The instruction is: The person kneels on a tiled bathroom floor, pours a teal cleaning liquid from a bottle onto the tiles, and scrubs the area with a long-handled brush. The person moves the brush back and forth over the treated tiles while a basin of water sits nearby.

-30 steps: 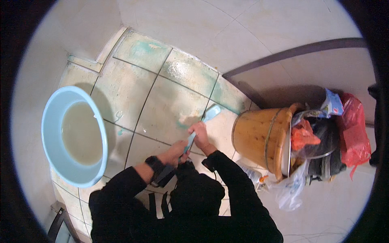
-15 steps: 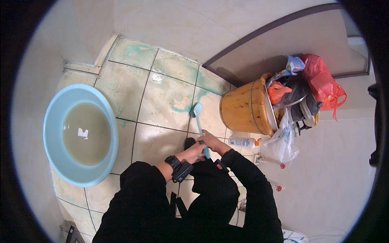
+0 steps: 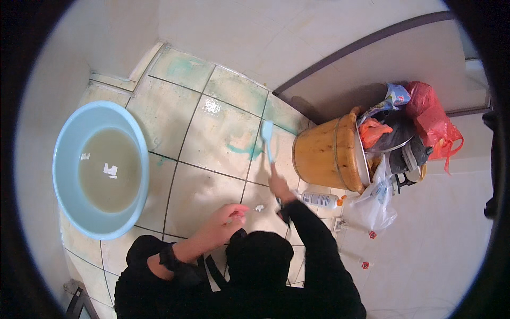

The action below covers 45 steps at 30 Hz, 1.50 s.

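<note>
My right hand (image 3: 278,187) is closed around the handle of a light-blue long-handled scrub brush (image 3: 267,132). The brush head is over the tiled floor, beside a greenish smear; whether it touches is unclear. My left hand (image 3: 219,226) is off the brush, fingers loosely bent with a gap to the thumb, and nothing shows in it. Between my hands, a small white clump (image 3: 259,208) lies on the floor. A white bottle with an orange cap (image 3: 320,200) lies on its side just past my right wrist.
At the left stands a light-blue basin (image 3: 101,228) of murky water with white bits of glare. A wooden bucket (image 3: 324,154) at the right overflows with shoes and a red plastic bag (image 3: 430,119). Red valve knobs (image 3: 372,234) stick out from the right wall.
My left hand has let go of the brush and drawn back left. My right hand has moved forward with the brush. The white clump now shows on the floor.
</note>
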Available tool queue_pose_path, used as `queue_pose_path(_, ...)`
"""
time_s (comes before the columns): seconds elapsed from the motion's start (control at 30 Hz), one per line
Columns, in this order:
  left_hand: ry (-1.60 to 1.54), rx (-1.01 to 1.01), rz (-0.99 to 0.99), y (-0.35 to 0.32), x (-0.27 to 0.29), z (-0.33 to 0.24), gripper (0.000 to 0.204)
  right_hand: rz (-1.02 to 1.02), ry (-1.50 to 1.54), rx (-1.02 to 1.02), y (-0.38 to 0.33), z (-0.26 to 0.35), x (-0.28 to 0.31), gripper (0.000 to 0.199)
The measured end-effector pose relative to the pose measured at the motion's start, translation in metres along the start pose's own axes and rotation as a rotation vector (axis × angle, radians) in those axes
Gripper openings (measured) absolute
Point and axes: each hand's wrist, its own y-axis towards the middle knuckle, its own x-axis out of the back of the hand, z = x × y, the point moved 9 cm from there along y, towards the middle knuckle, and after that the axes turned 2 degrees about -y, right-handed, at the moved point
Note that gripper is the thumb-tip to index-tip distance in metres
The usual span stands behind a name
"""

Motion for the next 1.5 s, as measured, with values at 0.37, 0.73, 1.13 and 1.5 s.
queue_pose_path(0.37,0.286,0.14,0.003,-0.048,0.007,-0.035,0.022,0.013,-0.065,0.074,-0.019,-0.038,-0.01,0.069)
queue_pose_path(0.73,0.242,0.044,0.007,-0.063,-0.011,-0.041,0.027,-0.079,0.06,0.074,-0.02,-0.073,-0.003,0.068)
queue_pose_path(1.13,0.591,-0.082,0.077,-0.06,-0.017,-0.061,0.027,0.061,0.161,-0.117,-0.015,-0.091,-0.014,0.073)
queue_pose_path(1.5,0.565,-0.131,-0.05,-0.075,-0.024,-0.064,0.014,0.1,-0.188,0.292,-0.051,-0.017,-0.058,0.07)
